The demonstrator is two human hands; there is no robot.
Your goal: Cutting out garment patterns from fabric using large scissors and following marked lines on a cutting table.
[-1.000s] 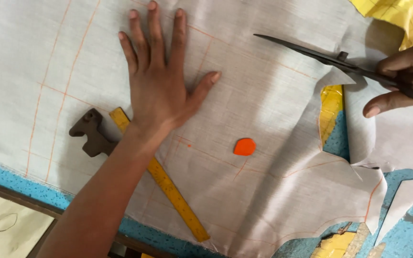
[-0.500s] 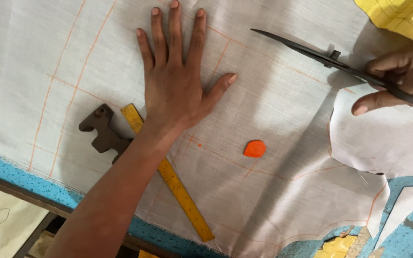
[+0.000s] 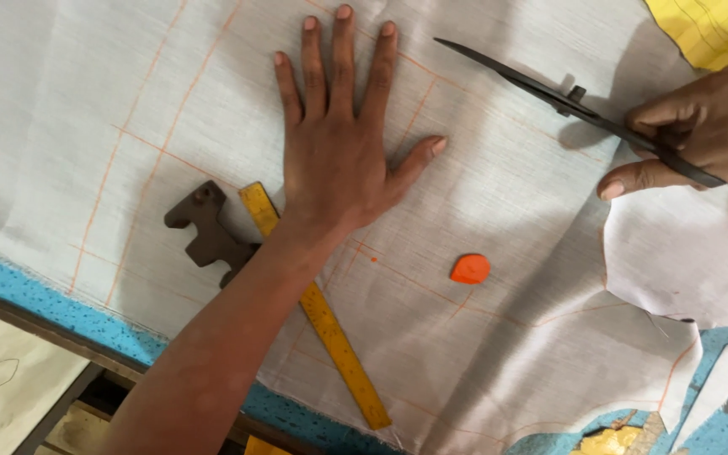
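Pale grey cloth (image 3: 128, 101), marked with orange chalk lines, covered nearly the whole frame, spread over a blue speckled table (image 3: 35, 282) whose edge showed at the lower left. My left hand (image 3: 339, 160) lay open and flat on the cloth in the upper middle, fingers spread and pointing toward the top. My right hand (image 3: 701, 126), at the upper right, was closed around the handles of a pair of dark scissors (image 3: 566, 91); their long blades reached toward the upper middle, well apart from my left fingertips, and I could not tell how far they were parted. A yellow ruler (image 3: 330, 329) ran diagonally from beneath my left wrist toward the bottom centre. Just left of it sat a dark brown angular block (image 3: 204, 229). A small orange piece of chalk (image 3: 470, 268) rested on the cloth between my hands, lower down. Yellow fabric (image 3: 718, 29) filled the top right corner.
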